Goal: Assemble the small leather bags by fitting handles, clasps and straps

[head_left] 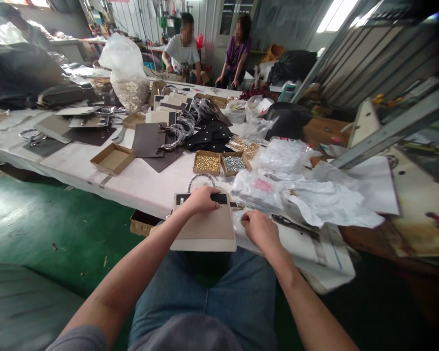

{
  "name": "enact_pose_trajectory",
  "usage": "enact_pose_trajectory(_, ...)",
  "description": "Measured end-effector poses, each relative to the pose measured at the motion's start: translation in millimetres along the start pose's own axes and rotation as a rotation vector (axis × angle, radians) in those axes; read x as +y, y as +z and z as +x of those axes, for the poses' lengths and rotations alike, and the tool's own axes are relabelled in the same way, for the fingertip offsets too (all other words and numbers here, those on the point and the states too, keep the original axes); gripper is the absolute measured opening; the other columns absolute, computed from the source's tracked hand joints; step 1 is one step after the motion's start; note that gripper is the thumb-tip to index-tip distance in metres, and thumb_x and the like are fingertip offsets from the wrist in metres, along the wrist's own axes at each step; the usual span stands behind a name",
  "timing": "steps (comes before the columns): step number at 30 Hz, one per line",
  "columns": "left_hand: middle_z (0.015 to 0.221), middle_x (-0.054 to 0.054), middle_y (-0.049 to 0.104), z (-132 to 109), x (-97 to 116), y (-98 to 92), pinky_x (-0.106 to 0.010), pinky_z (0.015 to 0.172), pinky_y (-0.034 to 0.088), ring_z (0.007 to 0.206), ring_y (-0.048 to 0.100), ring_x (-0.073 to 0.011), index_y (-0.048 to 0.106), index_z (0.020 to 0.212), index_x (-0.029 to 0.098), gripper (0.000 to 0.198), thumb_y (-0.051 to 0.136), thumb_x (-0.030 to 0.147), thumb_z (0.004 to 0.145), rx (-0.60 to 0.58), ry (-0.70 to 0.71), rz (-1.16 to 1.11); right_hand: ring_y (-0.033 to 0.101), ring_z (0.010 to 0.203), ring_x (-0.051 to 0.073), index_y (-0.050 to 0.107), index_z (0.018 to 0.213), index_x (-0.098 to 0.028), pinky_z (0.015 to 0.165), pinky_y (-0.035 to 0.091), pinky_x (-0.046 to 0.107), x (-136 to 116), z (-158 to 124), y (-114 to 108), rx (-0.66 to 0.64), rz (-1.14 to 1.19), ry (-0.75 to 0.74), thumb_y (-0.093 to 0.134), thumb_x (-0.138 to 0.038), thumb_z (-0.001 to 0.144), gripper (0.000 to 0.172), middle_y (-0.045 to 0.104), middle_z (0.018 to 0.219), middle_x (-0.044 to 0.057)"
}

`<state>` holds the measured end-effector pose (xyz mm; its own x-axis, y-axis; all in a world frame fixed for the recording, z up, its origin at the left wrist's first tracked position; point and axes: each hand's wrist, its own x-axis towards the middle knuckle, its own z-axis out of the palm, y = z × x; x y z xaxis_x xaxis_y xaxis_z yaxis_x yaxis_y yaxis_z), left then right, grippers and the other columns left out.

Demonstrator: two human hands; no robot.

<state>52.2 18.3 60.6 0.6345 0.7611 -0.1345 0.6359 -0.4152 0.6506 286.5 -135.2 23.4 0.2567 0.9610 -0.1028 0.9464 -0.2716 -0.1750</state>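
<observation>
A beige bag panel with a black strip along its far side lies at the table's front edge, its near end over my lap. My left hand holds it at the strip, thumb and fingers around a small spot. Beyond the panel, a wrapped ring handle sticks out. My right hand is just right of the panel, above the table, fingers pinched together; whatever they hold is hidden. A dark strap with a metal end lies between panel and hand. Farther right is a dark long-handled tool.
Small boxes of gold-coloured fittings and silver fittings stand ahead. An open cardboard box is to their left. Dark panels with handles lie behind. Plastic bags crowd the right. Two people sit across the table.
</observation>
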Motion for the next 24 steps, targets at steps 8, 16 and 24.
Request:
enact_pose_trajectory(8, 0.135, -0.006, 0.087, -0.2, -3.1, 6.9, -0.033, 0.112, 0.059, 0.125, 0.079, -0.0281, 0.090, 0.135, 0.025, 0.044, 0.071, 0.022, 0.095, -0.013, -0.019, -0.107, 0.079, 0.107, 0.034, 0.077, 0.116, -0.026, 0.081, 0.051, 0.039, -2.6, -4.0, 5.2, 0.003, 0.006, 0.022, 0.063, -0.023, 0.107, 0.017, 0.084, 0.117, 0.014)
enact_pose_trajectory(16, 0.131, -0.009, 0.088, -5.9, 10.3, 10.3, -0.037, 0.108, 0.059, 0.122, 0.079, -0.0312, 0.092, 0.130, 0.025, 0.043, 0.074, 0.022, 0.091, 0.055, -0.103, -0.024, 0.076, 0.115, 0.033, 0.078, 0.105, -0.026, 0.091, 0.054, 0.041, 9.3, -9.7, 14.8, 0.048, 0.086, -0.052, 0.059, -0.024, 0.106, 0.019, 0.080, 0.121, 0.014)
enact_pose_trajectory(24, 0.123, -0.009, 0.089, -5.9, 7.7, 14.1, -0.037, 0.104, 0.060, 0.112, 0.079, -0.0304, 0.093, 0.123, 0.026, 0.040, 0.078, 0.022, 0.087, 0.110, -0.124, -0.045, 0.079, 0.093, 0.031, 0.076, 0.126, -0.028, 0.088, 0.059, 0.043, 13.8, -2.1, -35.1, 0.191, 0.377, -0.152, 0.058, -0.028, 0.106, 0.028, 0.084, 0.105, 0.008)
